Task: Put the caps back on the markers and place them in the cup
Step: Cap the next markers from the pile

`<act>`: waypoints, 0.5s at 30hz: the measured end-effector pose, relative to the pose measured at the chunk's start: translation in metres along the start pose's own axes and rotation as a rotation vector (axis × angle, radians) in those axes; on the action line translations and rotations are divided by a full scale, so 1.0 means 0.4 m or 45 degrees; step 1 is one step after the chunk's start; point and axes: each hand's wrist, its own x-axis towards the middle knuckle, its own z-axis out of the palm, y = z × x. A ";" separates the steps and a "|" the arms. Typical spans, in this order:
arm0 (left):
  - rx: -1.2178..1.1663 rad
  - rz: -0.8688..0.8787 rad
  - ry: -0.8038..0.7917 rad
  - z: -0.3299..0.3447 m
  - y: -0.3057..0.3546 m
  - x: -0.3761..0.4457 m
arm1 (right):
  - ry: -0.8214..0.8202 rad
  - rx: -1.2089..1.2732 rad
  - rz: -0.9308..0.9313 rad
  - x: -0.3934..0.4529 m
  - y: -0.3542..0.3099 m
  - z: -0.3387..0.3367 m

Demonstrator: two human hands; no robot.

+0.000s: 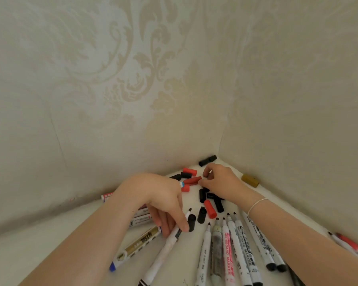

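Toward the far corner of the surface (103, 228), where the two papered walls (132, 79) meet, your right hand (219, 179) sits among the loose caps, fingers curled and pinching at the end of a red cap (192, 180); a sound choice if the marker you mean to close is a red one. More caps lie round it: black ones (207, 195) just beneath your wrist, another red one (210, 209) nearer you, a black one (207, 160) right against the corner, and a gold one (250, 180) along the right edge.

Your left hand (163, 203) reaches down over an uncapped white marker (167, 241), the fingers bent round its barrel close to the tip, so the nib points toward the caps, ready to be closed. A black cap (191, 222) lies touching that hand's fingertip.

Nearer you, a fan of uncapped whiteboard markers (229, 250) lies with tips toward the caps, which I judge keeps each pairing short. A gold-labelled marker (136, 246) lies to their left. No marker looks capped yet, and the cup is out of view, so you will have to find it
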 end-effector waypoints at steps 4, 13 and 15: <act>-0.014 -0.038 0.108 0.013 0.003 0.009 | 0.005 -0.042 -0.010 -0.034 -0.018 -0.019; 0.076 -0.079 0.435 0.055 0.022 0.012 | -0.068 -0.027 0.027 -0.133 -0.028 -0.054; 0.243 -0.101 0.552 0.070 0.031 0.000 | -0.049 -0.012 0.042 -0.148 -0.019 -0.063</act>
